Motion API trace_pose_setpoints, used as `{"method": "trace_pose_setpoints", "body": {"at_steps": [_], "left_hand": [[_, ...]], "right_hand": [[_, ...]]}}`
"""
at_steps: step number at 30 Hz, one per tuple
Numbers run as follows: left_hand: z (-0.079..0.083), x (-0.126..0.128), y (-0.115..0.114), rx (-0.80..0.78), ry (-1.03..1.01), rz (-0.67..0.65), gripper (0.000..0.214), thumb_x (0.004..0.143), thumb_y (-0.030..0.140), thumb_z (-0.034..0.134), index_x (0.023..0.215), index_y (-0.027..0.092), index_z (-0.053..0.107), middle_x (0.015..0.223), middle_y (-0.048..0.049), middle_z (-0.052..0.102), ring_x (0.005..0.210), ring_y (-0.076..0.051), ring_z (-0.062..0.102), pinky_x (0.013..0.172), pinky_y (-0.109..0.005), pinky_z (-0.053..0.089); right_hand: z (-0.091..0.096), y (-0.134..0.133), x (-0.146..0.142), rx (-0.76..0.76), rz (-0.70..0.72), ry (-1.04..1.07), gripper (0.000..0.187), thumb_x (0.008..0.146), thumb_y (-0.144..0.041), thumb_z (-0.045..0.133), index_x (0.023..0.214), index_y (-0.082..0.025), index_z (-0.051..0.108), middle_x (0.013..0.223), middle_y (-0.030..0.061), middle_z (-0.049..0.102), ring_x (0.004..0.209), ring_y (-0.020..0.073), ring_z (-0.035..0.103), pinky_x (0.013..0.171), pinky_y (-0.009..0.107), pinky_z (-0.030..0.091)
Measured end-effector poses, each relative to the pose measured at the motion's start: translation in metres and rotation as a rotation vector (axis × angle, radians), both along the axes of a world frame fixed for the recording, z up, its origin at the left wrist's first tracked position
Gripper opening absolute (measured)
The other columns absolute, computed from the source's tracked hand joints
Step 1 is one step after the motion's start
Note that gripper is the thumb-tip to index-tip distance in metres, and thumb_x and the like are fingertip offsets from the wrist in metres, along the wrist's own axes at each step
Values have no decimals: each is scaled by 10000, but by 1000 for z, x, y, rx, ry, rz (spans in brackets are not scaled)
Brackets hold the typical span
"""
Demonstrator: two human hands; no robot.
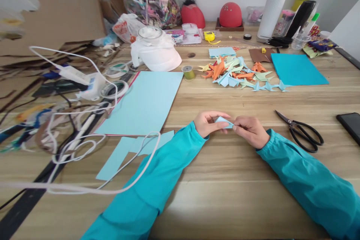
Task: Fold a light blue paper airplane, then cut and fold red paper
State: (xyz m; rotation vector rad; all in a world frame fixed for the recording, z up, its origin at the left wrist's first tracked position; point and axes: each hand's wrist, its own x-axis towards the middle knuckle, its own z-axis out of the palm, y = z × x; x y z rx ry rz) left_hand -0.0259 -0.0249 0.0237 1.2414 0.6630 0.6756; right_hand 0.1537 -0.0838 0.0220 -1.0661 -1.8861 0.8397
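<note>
A small light blue folded paper [224, 121] is held between both hands over the wooden table. My left hand [208, 122] grips its left side, the thumb lying across the front. At its right corner, my right hand [251, 130] pinches the paper between thumb and fingers. Beyond the hands lies a pile of folded paper cranes [229, 70] in orange, light green and light blue. A pair of black-handled scissors [300, 131] rests to the right of my right hand, blades slightly apart.
Large light blue sheets [149, 97] and cut strips [118, 159] lie at left, with a white cable [153, 150] looping above my left sleeve. A thread spool [188, 73] stands near the cranes. Bright blue paper [299, 69] lies back right, a phone [350, 125] at the right edge.
</note>
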Motion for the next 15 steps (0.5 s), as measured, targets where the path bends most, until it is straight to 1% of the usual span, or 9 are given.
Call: {"method": "trace_pose_setpoints", "body": {"at_steps": [2,4,11,15], "left_hand": [[0,3,-3,54,55,45,332,542,309,792,763,96,665,543,-27,665,462,-127,613,490,-220,507],[0,5,-5,81,76,55,317,539,323,791,717,99,653,521,-22,651,446,-120,600,472,-216,499],[1,5,-5,70,68,51,337,531,357,791,694,104,640,525,-22,650,459,-123,604,483,-223,501],[1,5,-5,61,53,54,331,593,399,748,704,105,643,524,-29,656,463,-123,606,490,-223,502]], "right_hand": [[0,0,0,12,11,-6,237,854,-271,459,670,-160,558,596,-6,497,545,96,428,539,228,355],[1,0,0,16,19,-10,246,862,-281,450,677,-163,561,602,-3,503,554,98,436,547,230,360],[1,0,-1,67,15,-44,248,866,-279,445,674,-166,554,596,-2,490,545,99,426,545,233,361],[0,0,-1,87,4,-46,218,853,-242,458,674,-168,557,598,-2,492,543,97,426,541,232,357]]}}
